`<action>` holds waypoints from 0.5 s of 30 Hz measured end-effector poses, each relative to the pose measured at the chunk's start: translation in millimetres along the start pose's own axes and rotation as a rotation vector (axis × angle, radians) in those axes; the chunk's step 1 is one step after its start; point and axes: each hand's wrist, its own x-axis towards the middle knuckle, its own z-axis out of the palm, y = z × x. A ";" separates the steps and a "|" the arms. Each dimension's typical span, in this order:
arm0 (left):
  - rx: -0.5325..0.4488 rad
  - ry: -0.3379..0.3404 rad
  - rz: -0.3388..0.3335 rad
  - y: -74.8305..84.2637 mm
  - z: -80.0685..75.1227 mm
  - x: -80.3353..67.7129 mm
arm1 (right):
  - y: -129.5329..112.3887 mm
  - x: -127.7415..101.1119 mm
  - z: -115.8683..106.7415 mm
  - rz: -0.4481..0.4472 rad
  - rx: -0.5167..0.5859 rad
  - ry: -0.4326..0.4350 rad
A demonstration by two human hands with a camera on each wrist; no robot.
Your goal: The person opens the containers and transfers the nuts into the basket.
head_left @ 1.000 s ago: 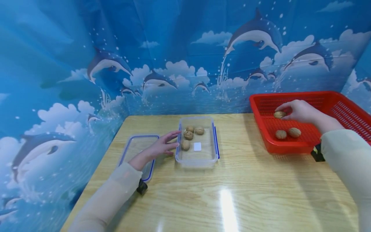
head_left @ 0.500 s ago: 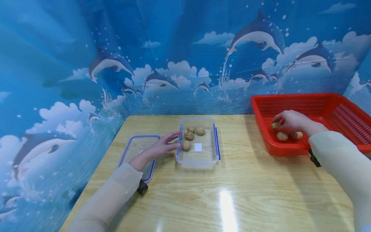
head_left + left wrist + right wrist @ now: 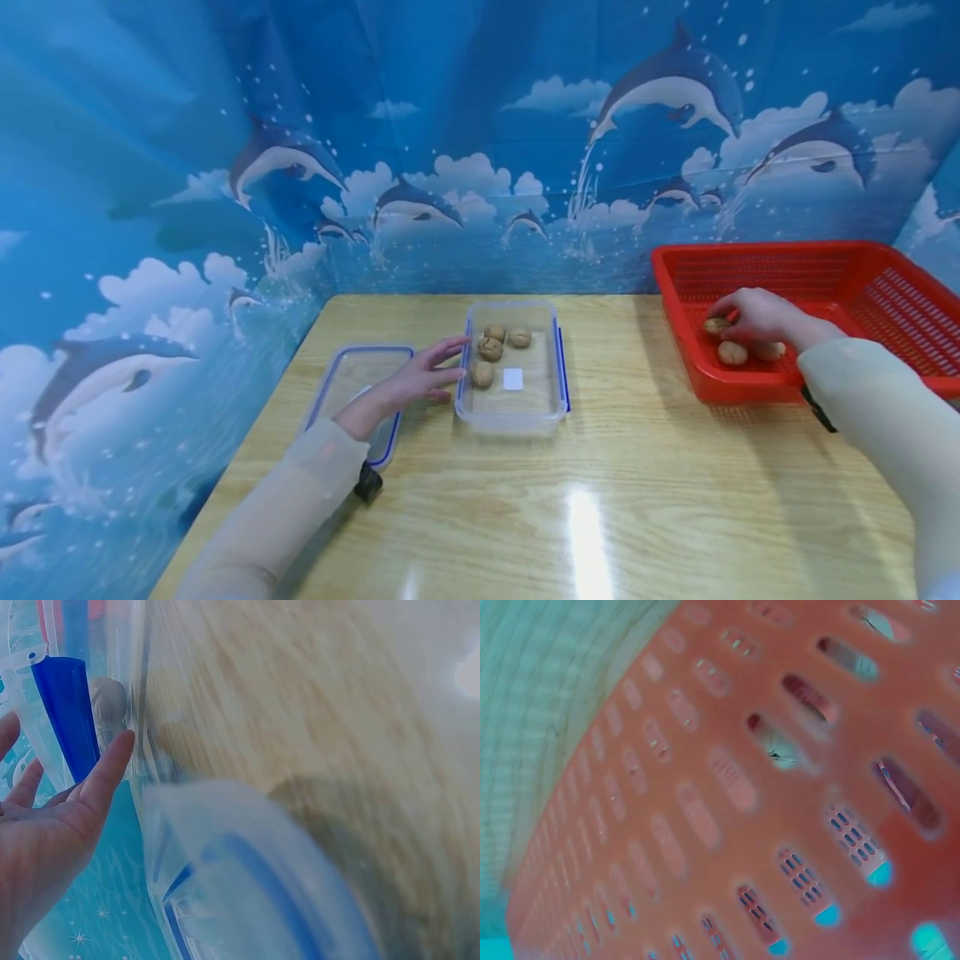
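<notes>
In the head view my left hand (image 3: 420,377) has its fingers spread at the left wall of a clear plastic box (image 3: 517,408). Inside the box sit several walnuts (image 3: 491,348). The left wrist view shows those fingers beside the box's blue latch (image 3: 66,712). Over at the right, my right hand (image 3: 761,317) reaches down into a red plastic basket (image 3: 682,354). Thumb and fingers pinch a walnut (image 3: 716,326) low in the basket, while two more walnuts (image 3: 732,353) lie just below the hand. Basket wall (image 3: 705,772) fills the right wrist view, hiding this hand.
A clear lid (image 3: 345,379) with a blue seal lies left of the box, partly under my left forearm. The wooden table (image 3: 495,508) meets a dolphin-printed backdrop (image 3: 465,225) at the back and left. A white square (image 3: 513,379) shows in the box.
My right hand has lowered with the pinched walnut toward the other walnuts in the basket, then stayed nearly still. My left hand has kept its place at the box.
</notes>
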 end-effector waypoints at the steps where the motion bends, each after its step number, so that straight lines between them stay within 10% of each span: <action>1: 0.001 -0.003 0.003 0.0 -0.1 0.1 | -0.4 -0.4 0.4 -0.002 -0.003 -0.007; 15: 0.011 -0.013 -0.004 1.6 0.5 -0.2 | 0.8 0.4 -0.1 0.054 0.032 -0.040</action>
